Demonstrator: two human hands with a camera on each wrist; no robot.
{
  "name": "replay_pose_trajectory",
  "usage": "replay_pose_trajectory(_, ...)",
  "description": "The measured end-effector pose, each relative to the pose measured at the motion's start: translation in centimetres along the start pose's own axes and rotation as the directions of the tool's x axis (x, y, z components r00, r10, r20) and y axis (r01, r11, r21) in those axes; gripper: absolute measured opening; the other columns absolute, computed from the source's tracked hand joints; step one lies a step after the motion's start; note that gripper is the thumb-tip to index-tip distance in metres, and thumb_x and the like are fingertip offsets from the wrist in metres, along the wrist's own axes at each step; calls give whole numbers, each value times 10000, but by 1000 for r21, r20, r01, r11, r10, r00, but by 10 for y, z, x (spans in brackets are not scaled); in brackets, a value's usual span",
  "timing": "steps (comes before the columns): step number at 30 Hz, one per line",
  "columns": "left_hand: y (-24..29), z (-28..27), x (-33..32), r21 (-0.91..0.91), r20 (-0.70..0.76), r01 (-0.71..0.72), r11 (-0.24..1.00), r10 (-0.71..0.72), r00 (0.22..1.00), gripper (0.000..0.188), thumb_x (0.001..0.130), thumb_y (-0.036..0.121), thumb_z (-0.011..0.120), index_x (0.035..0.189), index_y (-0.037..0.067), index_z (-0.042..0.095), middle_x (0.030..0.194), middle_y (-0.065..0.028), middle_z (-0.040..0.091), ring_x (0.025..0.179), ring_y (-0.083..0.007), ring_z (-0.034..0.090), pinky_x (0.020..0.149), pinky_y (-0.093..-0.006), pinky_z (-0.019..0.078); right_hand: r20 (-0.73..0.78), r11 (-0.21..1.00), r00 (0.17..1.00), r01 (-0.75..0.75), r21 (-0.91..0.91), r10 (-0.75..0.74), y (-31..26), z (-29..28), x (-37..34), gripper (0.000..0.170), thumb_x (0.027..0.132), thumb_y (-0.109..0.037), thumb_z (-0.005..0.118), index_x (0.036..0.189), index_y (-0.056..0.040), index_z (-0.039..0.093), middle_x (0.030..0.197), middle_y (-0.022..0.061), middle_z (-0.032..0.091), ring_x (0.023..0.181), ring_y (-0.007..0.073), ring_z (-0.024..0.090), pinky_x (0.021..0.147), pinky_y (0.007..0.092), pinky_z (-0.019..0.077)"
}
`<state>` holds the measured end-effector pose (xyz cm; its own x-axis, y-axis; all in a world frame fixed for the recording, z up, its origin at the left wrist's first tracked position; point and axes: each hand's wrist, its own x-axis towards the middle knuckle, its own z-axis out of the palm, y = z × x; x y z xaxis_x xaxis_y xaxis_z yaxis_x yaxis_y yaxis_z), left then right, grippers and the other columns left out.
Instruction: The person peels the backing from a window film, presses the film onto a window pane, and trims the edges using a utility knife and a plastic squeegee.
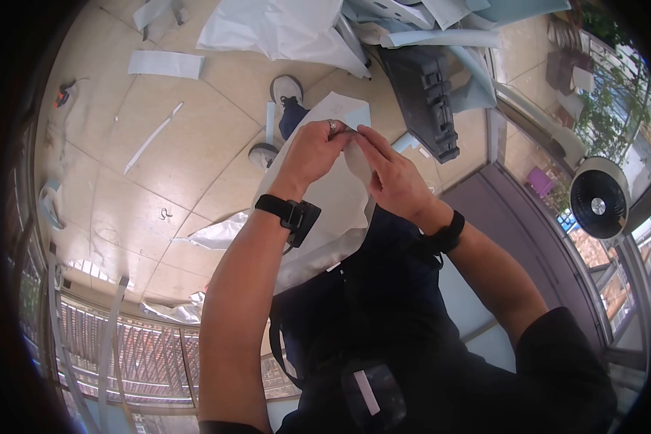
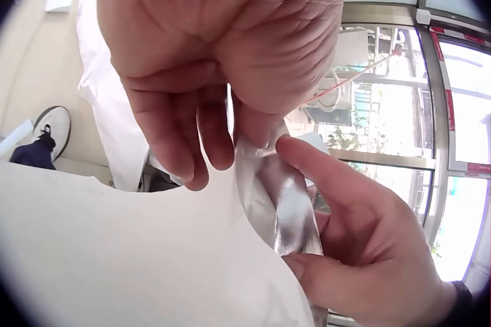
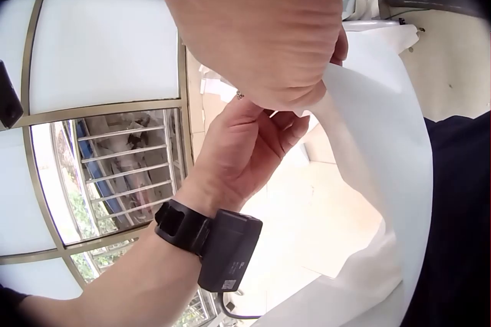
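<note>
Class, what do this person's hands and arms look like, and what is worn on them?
The left hand bears a silvery ring; its wrist has a black strap with a boxy black device, pale label and dark cable. The right hand has a black wristband. Black sleeves leave the forearms bare.

Scene found bright, daylit; light admitted through panes [image 2: 466,97], partly blown to white in left-wrist view. Broad glare noted on tiled floor [image 1: 195,145] toward its lower left edge in head view; floor overexposed in right-wrist view. Texture washed out on white sheet [image 2: 138,250]; sharp glints thrown by silvery strip [image 2: 295,208]. Folds lost in dark clothing [image 1: 362,311]. Corners darkened, straight lines bowed by wide lens.
</note>
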<state>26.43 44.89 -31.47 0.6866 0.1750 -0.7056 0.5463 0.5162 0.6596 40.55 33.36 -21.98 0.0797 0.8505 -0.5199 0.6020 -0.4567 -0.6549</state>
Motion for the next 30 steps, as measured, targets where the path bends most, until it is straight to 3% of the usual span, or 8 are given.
replay_pose_trajectory(9,-14,-8,-1,-299,-14,193,935,-207,978,278,992,222,589,1001,-36,692,801,-48,660,700,-119,613,674,-273,539,-4,996,998,-62,59,62,1,0,-5,714,728,122,523,1427,6,425,1457,215,431,1199,427,552,926,446,520)
replay_pose_trajectory(16,-27,3,7,-453,-184,147,880,-253,950,314,991,249,586,972,-54,667,764,-60,638,692,-124,590,661,-292,516,-68,952,969,-216,218,236,-2,12,-5,722,781,88,566,1473,-14,390,1482,188,423,915,301,622,789,340,523)
replay_pose_trajectory(20,-39,9,17,-262,-236,120,957,-184,954,298,1012,256,552,1068,-20,650,867,-34,647,816,-115,626,731,-292,531,-140,910,943,-242,337,303,8,22,-10,721,787,86,581,1474,-5,382,1479,178,430,787,223,587,746,322,512)
replay_pose_trajectory(22,-26,13,12,-168,-387,80,983,-140,911,325,988,247,569,968,-68,648,730,-118,631,675,-160,549,652,-337,452,-147,900,935,-255,353,322,7,21,-10,729,782,87,592,1475,-4,383,1482,175,427,786,216,589,741,316,511)
replay_pose_trajectory(26,-24,17,15,-181,-398,109,977,-174,901,320,980,245,584,995,-67,653,794,-118,669,691,-168,578,670,-316,472,-178,882,918,-265,389,355,14,24,-12,746,777,74,612,1480,13,369,1486,185,416,781,206,594,727,302,513)
replay_pose_trajectory(28,-17,20,12,-407,-269,95,908,-219,938,406,926,304,663,1084,-70,643,867,-119,687,722,-168,605,689,-301,492,-197,869,905,-273,412,378,20,25,-14,745,781,60,619,1480,24,362,1490,192,409,778,208,597,724,302,515)
replay_pose_trajectory(29,-15,20,8,-407,-270,97,908,-221,937,406,926,304,663,1084,-70,643,867,-119,687,722,-168,605,689,-301,492,-212,854,889,-286,434,405,23,25,-15,746,785,46,627,1480,36,355,1494,199,402,775,210,601,721,302,518)
replay_pose_trajectory(30,-8,19,1,-328,-113,184,927,-232,966,488,883,336,704,1136,-73,627,920,-138,696,767,-190,635,724,-304,507,-210,854,890,-286,435,405,25,23,-16,746,785,46,627,1480,36,355,1494,199,402,775,210,601,721,302,518)
